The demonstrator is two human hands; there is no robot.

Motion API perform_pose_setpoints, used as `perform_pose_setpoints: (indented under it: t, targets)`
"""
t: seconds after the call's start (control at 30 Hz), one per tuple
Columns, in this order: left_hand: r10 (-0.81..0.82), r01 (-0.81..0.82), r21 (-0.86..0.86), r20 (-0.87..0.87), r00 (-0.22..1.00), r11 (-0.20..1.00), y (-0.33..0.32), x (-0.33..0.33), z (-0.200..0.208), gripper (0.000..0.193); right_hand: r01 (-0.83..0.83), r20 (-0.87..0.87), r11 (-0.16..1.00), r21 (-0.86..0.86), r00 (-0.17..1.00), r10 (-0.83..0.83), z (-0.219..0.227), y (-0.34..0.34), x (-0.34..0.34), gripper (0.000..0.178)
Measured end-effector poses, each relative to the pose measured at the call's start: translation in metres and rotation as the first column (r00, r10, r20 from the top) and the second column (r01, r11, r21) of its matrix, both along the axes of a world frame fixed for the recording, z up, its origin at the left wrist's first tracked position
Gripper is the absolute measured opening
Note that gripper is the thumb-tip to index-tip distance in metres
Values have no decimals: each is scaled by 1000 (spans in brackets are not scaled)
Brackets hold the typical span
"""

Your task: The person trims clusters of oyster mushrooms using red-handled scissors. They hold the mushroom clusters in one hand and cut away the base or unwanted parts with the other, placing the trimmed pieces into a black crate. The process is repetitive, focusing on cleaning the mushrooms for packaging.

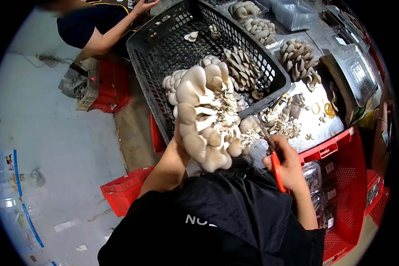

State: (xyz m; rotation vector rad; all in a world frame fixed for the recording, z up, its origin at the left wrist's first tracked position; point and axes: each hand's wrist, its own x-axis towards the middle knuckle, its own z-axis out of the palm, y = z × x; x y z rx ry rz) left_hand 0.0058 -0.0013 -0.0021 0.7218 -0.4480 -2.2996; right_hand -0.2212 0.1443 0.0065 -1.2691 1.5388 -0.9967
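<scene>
A large cluster of pale oyster mushrooms [197, 119] rests on my left hand [178, 138], which is mostly hidden beneath the caps. The cut-looking stem side of the cluster faces right. My right hand [286, 166] is wrapped round the red handles of a pair of scissors [277, 170]. Their blades point up and left, near the stems but apart from the cluster's caps. Right of the cluster, trimmed mushroom pieces [281, 119] lie heaped on the metal table [312, 128]. Behind it, a black plastic crate [150, 104] holds more mushroom clusters [241, 68].
Grey mushroom clusters [298, 57], clear plastic boxes [295, 15] and yellow rubber bands [329, 111] are on the table. A red crate [352, 195] with packed boxes stands at right; another red crate [126, 188] is at left. A co-worker's arm [113, 35] shows at the far left.
</scene>
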Motion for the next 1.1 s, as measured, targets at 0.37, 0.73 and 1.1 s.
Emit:
perform_pose_setpoints:
  t: [0.37, 0.73, 1.1]
  targets:
    - [225, -184, -171, 263, 938, 968, 6, -19, -22, 70, -21, -245, 985, -172, 969, -22, 12, -26, 30, 45]
    - [76, -73, -71, 45, 996, 995, 0, -7, -15, 65, 70, -135, 986, -150, 987, -90, 24, -26, 9, 49]
    - [124, -104, -184, 103, 987, 977, 1, -10, -21, 62, -74, -297, 996, -56, 953, 54, 39, -24, 9, 51]
